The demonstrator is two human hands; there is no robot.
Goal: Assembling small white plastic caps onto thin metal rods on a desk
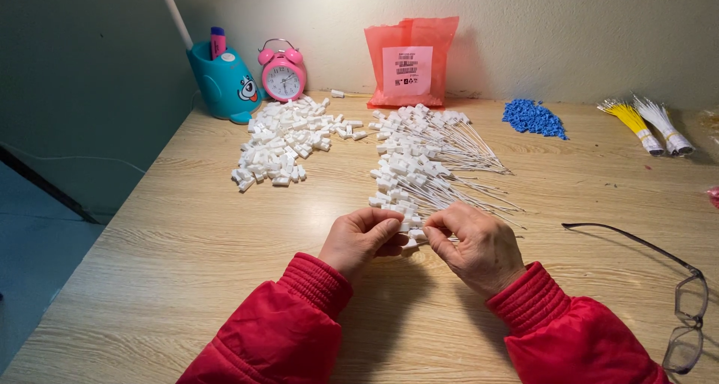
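In the head view we are looking down at a light wooden table point(187, 242), and both of our hands are meeting near its middle. The left hand point(361, 238) is closing its thumb and fingers on a small white plastic piece point(410, 233), and the right hand point(479, 245) is pinching the same piece from the other side, so the fingertips of the two hands are almost touching. Both wrists are coming out of red padded sleeves point(284, 324).

Just beyond the fingertips a pile of white tags with thin wire tails point(427, 159) is lying, and its nearest pieces are touching the piece we are holding. Beyond the left hand and a little to its left, a heap of small white plastic caps point(281, 141) is resting, apart from the tag pile. Far beyond the left hand a teal pen holder point(223, 81) and a pink alarm clock point(282, 73) are standing by the wall. Far beyond the right hand a red plastic bag point(410, 62) is leaning on the wall. To the right of it a small heap of blue pieces point(533, 118) is lying, then yellow and white bundles of ties point(648, 126). Near the right hand, on its right side, a pair of glasses point(685, 309) is lying on the table.
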